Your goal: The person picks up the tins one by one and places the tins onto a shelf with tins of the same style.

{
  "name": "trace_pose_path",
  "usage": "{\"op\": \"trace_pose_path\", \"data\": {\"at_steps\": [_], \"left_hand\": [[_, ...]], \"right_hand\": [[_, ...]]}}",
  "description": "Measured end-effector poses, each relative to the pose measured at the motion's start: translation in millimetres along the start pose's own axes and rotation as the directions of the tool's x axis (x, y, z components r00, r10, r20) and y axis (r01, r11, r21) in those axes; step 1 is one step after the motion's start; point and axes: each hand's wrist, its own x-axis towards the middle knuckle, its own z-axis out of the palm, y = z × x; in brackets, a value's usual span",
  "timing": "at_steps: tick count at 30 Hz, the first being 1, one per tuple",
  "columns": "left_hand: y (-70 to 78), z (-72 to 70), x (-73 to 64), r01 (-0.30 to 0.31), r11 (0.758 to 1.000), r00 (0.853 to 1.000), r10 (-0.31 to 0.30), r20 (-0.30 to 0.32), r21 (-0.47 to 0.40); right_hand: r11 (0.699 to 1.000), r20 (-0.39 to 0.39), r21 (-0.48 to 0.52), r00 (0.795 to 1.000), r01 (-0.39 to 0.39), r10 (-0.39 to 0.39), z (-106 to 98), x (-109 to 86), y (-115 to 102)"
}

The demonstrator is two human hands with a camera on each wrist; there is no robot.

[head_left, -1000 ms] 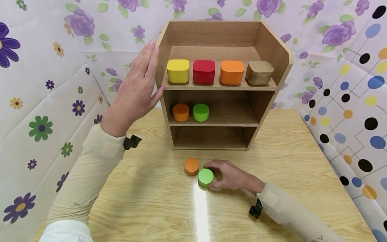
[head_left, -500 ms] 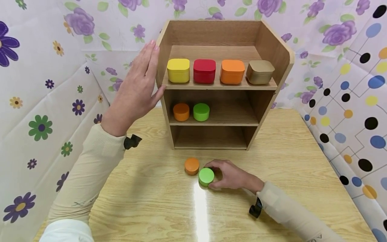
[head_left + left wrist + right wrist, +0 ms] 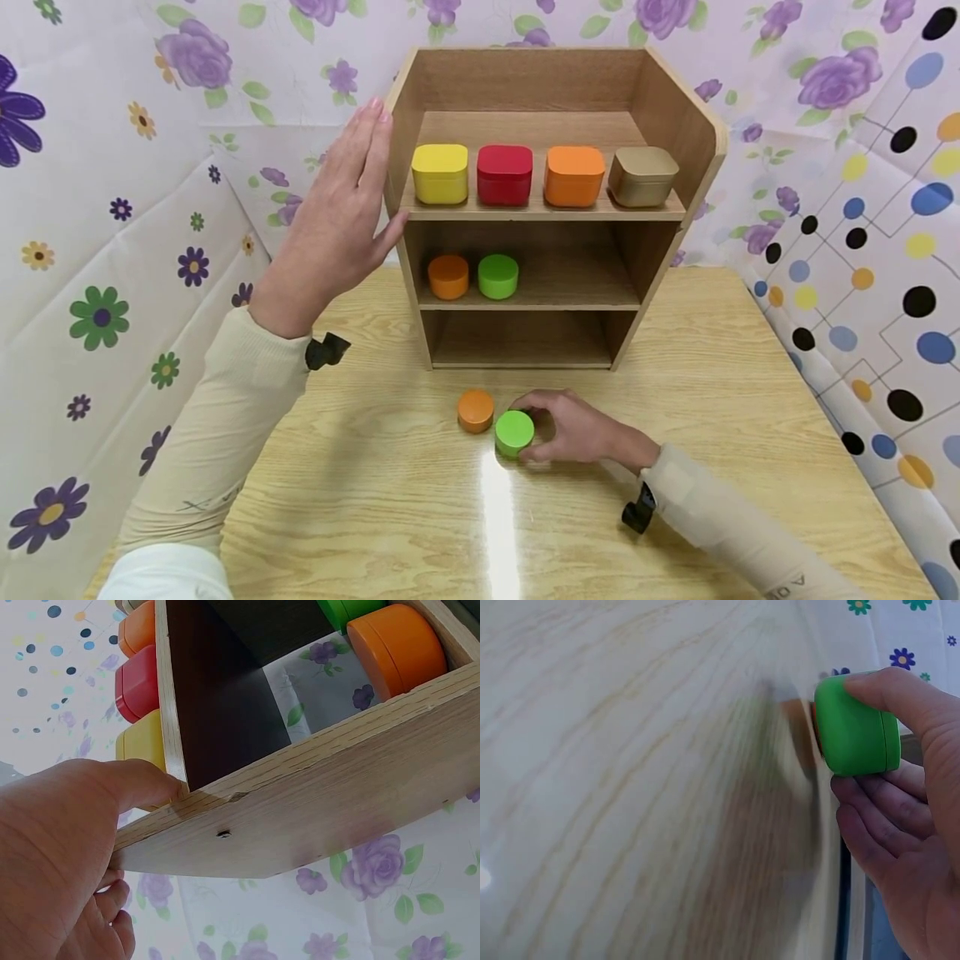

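My right hand [image 3: 573,427] pinches a round green lidded box [image 3: 514,433] between thumb and fingers, low over the table in front of the shelf. In the right wrist view, the thumb lies on one side of the green box [image 3: 855,727] and fingers on the other; whether it touches the table is unclear. Just left of it stands a round orange box [image 3: 476,411]. My left hand [image 3: 330,212] rests against the left side of a wooden shelf [image 3: 525,215], fingers straight. Its thumb touches the front edge in the left wrist view, near the yellow box [image 3: 141,742].
Yellow, red [image 3: 505,175], orange [image 3: 573,177] and gold [image 3: 642,177] rounded-square boxes line the top shelf. On the middle shelf, a second round orange box [image 3: 448,277] and a second round green box [image 3: 498,277] stand at left. Patterned cloth [image 3: 862,208] borders the table [image 3: 360,500].
The green box and my right hand have shifted slightly right and toward the shelf. My left hand keeps its place on the shelf's side.
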Motion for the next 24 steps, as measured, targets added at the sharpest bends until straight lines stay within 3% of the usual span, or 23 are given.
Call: {"op": "trace_pose_path", "data": {"at_steps": [15,24], "left_hand": [[0.2,0.6,0.7,-0.006,1.000,1.000,0.006,-0.001,-0.009],[-0.3,0.5,0.7,-0.014,1.000,1.000,0.014,-0.015,-0.006]], "right_hand": [[1.000,-0.079,-0.015,0.997,0.002,-0.003,-24,-5.0,-3],[0.996,-0.170,-0.070,0.983,0.062,-0.073,-49,2.5,-15]]}}
